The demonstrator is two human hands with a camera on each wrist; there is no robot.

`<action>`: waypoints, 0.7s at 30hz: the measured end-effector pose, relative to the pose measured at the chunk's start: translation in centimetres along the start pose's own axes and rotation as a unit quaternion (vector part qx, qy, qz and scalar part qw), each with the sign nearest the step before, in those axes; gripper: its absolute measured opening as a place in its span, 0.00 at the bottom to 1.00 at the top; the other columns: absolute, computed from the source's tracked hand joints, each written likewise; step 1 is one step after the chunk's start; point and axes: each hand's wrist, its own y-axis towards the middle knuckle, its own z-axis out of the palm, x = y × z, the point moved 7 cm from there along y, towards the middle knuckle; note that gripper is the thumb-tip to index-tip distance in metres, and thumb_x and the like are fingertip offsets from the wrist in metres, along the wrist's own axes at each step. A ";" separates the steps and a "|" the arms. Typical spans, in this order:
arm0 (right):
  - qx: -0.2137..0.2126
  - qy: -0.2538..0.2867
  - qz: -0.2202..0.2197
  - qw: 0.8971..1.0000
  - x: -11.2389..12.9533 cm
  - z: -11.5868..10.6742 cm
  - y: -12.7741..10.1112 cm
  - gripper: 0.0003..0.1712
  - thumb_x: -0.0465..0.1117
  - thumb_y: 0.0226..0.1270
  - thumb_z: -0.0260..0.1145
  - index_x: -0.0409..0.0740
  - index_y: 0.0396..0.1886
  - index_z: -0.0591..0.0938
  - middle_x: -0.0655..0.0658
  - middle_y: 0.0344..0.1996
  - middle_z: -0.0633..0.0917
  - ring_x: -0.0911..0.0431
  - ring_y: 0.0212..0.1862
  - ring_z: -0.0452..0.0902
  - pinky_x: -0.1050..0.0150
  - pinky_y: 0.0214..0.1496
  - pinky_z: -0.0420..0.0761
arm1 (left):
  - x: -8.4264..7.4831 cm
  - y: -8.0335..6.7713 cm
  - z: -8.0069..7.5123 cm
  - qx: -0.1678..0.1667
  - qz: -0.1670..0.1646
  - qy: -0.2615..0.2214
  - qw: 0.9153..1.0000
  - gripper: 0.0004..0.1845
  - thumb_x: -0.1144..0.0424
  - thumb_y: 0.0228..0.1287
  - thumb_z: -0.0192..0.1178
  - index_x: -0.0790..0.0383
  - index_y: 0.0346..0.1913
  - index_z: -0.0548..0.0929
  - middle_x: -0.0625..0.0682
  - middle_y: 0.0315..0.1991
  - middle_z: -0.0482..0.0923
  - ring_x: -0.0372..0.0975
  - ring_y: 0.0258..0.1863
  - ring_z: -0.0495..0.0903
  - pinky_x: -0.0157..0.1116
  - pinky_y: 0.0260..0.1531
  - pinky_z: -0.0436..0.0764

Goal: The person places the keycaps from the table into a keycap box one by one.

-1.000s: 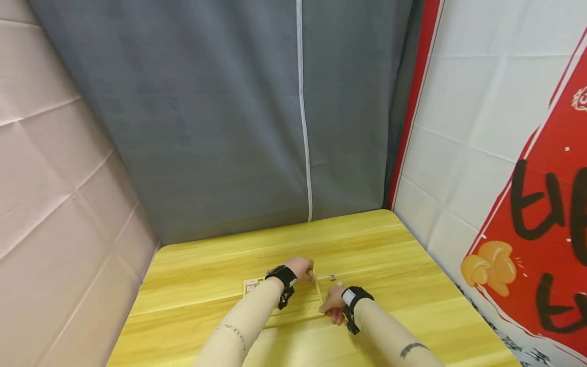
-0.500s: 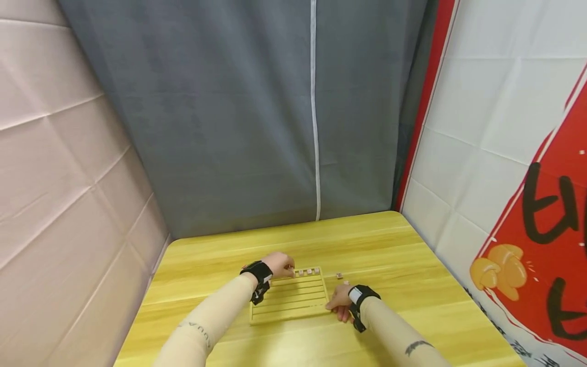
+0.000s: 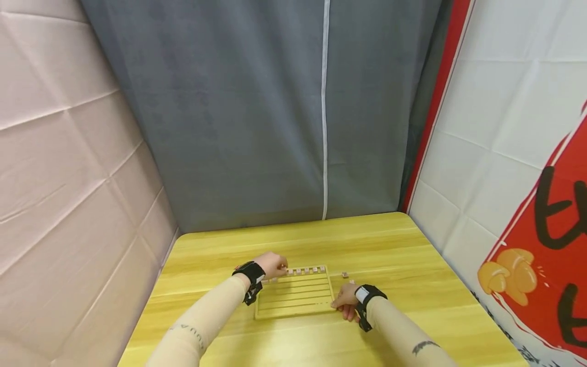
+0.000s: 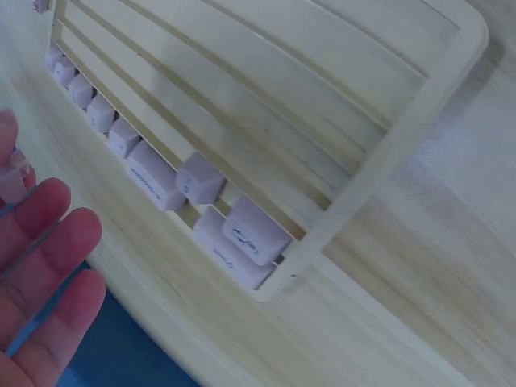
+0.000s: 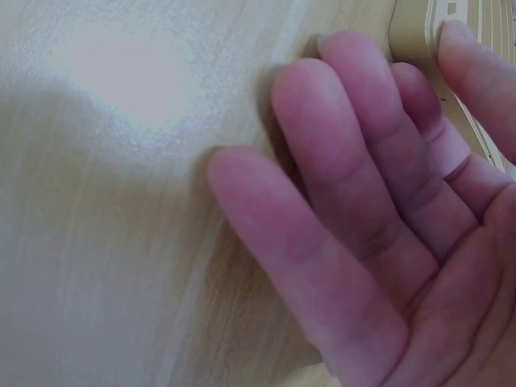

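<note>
In the head view a shallow yellowish tray (image 3: 293,312) with several parallel ribs lies on the table. Pale pink keycaps (image 3: 307,270) line its far slot; the left wrist view shows wider ones, such as a long keycap (image 4: 151,175), and two caps leaning over the rib. My left hand (image 3: 270,263), above the far edge toward the left, pinches a small pale pink keycap (image 4: 14,179) between thumb and finger, partly cut off by the frame. At the near right corner my right hand (image 3: 347,299) pinches the tray rim between thumb and forefinger, other fingers loosely bent.
A single loose keycap (image 3: 345,274) sits on the wooden table (image 3: 367,244) right of the tray. Behind the table hangs a grey curtain (image 3: 257,127). Pale sheeting (image 3: 78,193) stands left, and a red and white banner (image 3: 523,224) right.
My left hand has moved leftward along the tray's far edge, uncovering the ribs and the keycap row. My right hand has stayed at the corner. The head view has turned slightly left.
</note>
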 end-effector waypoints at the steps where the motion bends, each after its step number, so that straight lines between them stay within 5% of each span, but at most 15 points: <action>1: 0.000 -0.003 0.000 1.000 0.1 -0.1 0.0 0.19 0.46 0.65 0.67 0.39 0.19 0.78 0.44 0.13 0.82 0.57 0.14 0.77 0.66 0.13 0.75 | 0.2 -0.1 0.1 0.004 -0.009 -0.001 1.000 0.08 0.59 0.66 0.62 0.60 0.40 0.85 0.44 0.23 0.76 0.32 0.20 0.67 0.31 0.24 0.69; 4: 0.001 -0.012 -0.005 1.000 0.3 -0.2 0.4 0.19 0.46 0.65 0.67 0.39 0.19 0.78 0.44 0.13 0.83 0.57 0.14 0.78 0.64 0.14 0.78 | 0.7 -0.1 0.1 0.011 -0.028 0.000 1.000 0.13 0.58 0.66 0.62 0.63 0.48 0.83 0.48 0.28 0.80 0.35 0.23 0.73 0.34 0.26 0.75; 11: 0.008 0.003 -0.010 1.000 -0.1 -0.1 1.0 0.19 0.47 0.65 0.67 0.39 0.19 0.78 0.44 0.12 0.82 0.57 0.13 0.77 0.65 0.12 0.76 | 1.3 0.0 0.3 0.007 -0.027 0.007 1.000 0.07 0.58 0.64 0.65 0.57 0.33 0.80 0.45 0.22 0.73 0.35 0.19 0.66 0.33 0.22 0.68; 21: 0.014 0.021 -0.016 1.000 -0.6 0.1 0.5 0.19 0.47 0.65 0.67 0.38 0.20 0.79 0.44 0.13 0.82 0.58 0.13 0.76 0.65 0.13 0.76 | 1.2 -0.5 0.3 -0.002 -0.006 0.037 0.999 0.10 0.55 0.62 0.66 0.56 0.30 0.79 0.42 0.19 0.71 0.34 0.17 0.65 0.32 0.20 0.67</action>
